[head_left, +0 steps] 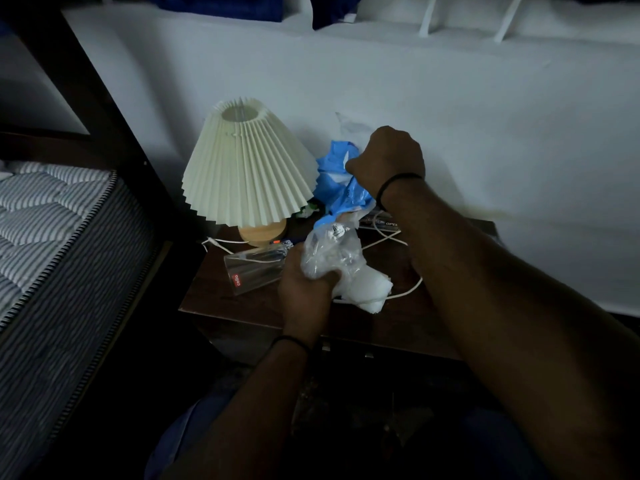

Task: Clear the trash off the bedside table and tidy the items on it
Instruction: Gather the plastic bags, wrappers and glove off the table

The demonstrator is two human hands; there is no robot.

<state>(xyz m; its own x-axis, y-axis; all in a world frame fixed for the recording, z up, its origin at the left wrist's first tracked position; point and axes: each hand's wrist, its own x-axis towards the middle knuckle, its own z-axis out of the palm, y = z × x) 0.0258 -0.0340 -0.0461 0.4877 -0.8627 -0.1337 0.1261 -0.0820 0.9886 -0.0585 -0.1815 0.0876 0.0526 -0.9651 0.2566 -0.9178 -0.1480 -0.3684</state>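
On the dark wooden bedside table, my left hand clutches a crumpled clear plastic bag together with a wad of white tissue. My right hand is raised near the wall, closed on a crumpled blue plastic bag that hangs down to the table. A clear glass with a red label lies on its side just left of my left hand. A white cable loops across the tabletop under the trash.
A lamp with a pleated cream shade and wooden base stands at the table's back left. A small dark packet with print lies under my right wrist. A striped mattress is at the left; a white wall is behind.
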